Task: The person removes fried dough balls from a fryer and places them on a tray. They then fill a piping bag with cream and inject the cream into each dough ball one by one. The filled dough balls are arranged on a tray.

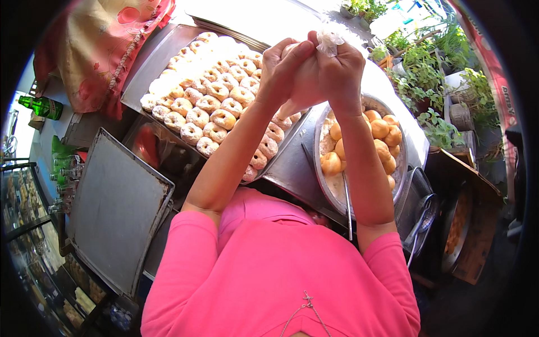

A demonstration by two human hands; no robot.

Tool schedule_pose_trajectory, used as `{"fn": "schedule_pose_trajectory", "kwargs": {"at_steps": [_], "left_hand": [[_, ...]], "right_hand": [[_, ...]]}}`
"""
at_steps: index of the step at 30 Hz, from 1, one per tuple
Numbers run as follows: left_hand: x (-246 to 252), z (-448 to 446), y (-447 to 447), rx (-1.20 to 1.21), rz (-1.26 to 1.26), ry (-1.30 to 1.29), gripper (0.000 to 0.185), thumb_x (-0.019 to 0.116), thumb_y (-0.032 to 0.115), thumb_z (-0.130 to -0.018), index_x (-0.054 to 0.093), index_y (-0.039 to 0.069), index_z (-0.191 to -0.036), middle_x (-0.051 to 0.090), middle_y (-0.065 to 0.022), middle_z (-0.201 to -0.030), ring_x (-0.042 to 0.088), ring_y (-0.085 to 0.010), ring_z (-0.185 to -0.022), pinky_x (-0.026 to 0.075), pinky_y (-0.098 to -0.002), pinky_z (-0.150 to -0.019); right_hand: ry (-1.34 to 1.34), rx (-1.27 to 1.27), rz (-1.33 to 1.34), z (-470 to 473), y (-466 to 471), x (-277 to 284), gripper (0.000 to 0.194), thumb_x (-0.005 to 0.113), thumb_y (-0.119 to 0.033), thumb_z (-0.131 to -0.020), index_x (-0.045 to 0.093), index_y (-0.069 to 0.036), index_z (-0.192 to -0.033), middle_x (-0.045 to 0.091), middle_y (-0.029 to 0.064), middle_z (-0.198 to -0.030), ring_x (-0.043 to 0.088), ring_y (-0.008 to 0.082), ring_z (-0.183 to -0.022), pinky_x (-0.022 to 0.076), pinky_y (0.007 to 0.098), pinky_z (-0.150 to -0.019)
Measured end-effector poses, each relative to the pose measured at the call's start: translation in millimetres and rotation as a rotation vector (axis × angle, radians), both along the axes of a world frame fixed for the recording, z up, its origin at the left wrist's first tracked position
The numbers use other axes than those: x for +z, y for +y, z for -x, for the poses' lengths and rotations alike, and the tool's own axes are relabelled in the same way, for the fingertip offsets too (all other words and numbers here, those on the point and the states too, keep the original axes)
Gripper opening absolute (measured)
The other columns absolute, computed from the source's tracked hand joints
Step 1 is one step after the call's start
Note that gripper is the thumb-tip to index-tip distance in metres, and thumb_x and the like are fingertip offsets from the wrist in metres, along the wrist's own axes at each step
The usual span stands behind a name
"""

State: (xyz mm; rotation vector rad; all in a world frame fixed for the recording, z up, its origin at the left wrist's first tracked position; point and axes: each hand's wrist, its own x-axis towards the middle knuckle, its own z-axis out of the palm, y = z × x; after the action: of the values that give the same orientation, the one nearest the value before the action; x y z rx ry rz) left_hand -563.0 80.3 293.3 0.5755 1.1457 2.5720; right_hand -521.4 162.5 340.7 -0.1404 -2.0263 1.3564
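Both my hands are raised together at the top centre, gripping a thin plastic bag [306, 80]. My left hand [283, 63] pinches its edge with the thumb on top. My right hand [343, 69] is closed on the bunched, whitish upper part. The bag hangs between my wrists; what it holds, if anything, is not plain. Below and left of my hands, sugar-dusted ring doughnuts [208, 104] cover a metal tray [145, 78] in rows. Under my right forearm stands an oval metal basin [403, 168] of round buns [380, 128] in white powder, with a metal utensil handle [348, 206] over its rim.
Stacked metal trays [120, 202] lean at the left, near glass bottles [67, 172] and a green bottle [42, 107]. A floral cloth [101, 46] hangs at upper left. Potted plants [425, 80] stand at upper right, a wire strainer [414, 202] and a cardboard box [480, 244] below them.
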Motion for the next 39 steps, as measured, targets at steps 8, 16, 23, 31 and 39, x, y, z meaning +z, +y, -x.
{"fn": "schedule_pose_trajectory", "kwargs": {"at_steps": [8, 16, 23, 31, 39], "left_hand": [[2, 1, 2, -0.001, -0.033, 0.023, 0.030, 0.062, 0.027, -0.075, 0.056, -0.002, -0.079, 0.058, -0.0057, -0.070, 0.054, -0.0071, -0.062, 0.044, -0.0180, -0.053], [36, -12, -14, 0.067, 0.115, -0.002, 0.034, 0.062, 0.032, -0.075, 0.055, -0.001, -0.083, 0.058, -0.0076, -0.074, 0.055, -0.0086, -0.064, 0.046, -0.0191, -0.055], [-10, -14, -19, 0.087, 0.018, -0.084, 0.028, 0.060, 0.028, -0.078, 0.055, 0.000, -0.083, 0.057, -0.0050, -0.073, 0.053, -0.0066, -0.065, 0.043, -0.0178, -0.054], [-6, -15, -19, 0.090, 0.007, -0.027, 0.028, 0.061, 0.028, -0.077, 0.055, 0.000, -0.076, 0.056, -0.0037, -0.069, 0.052, -0.0059, -0.061, 0.042, -0.0180, -0.052], [-8, -17, -18, 0.110, 0.005, -0.006, 0.028, 0.061, 0.028, -0.077, 0.055, 0.000, -0.074, 0.056, -0.0034, -0.068, 0.052, -0.0058, -0.062, 0.042, -0.0175, -0.052]], "right_hand": [[-0.027, -0.023, 0.022, 0, 2, 1, 0.016, 0.054, -0.008, -0.078, 0.064, 0.002, -0.085, 0.063, 0.0044, -0.073, 0.054, 0.0058, -0.065, 0.0441, 0.0196, -0.058], [-0.075, 0.115, 0.171, -7, -9, 39, 0.016, 0.060, -0.014, -0.079, 0.063, 0.001, -0.079, 0.060, 0.0020, -0.067, 0.053, 0.0048, -0.059, 0.0427, 0.0179, -0.051], [-0.162, 0.068, -0.086, -3, -18, -2, 0.016, 0.056, -0.012, -0.078, 0.064, 0.001, -0.083, 0.061, 0.0028, -0.066, 0.053, 0.0053, -0.061, 0.0432, 0.0206, -0.054], [-0.143, 0.080, 0.037, -3, -11, -5, 0.016, 0.056, -0.010, -0.078, 0.064, 0.002, -0.084, 0.062, 0.0047, -0.069, 0.054, 0.0063, -0.063, 0.0436, 0.0201, -0.056], [-0.094, 0.082, 0.058, -4, -12, -8, 0.016, 0.055, -0.009, -0.079, 0.064, 0.003, -0.085, 0.062, 0.0041, -0.072, 0.054, 0.0059, -0.065, 0.0435, 0.0195, -0.057]]}}
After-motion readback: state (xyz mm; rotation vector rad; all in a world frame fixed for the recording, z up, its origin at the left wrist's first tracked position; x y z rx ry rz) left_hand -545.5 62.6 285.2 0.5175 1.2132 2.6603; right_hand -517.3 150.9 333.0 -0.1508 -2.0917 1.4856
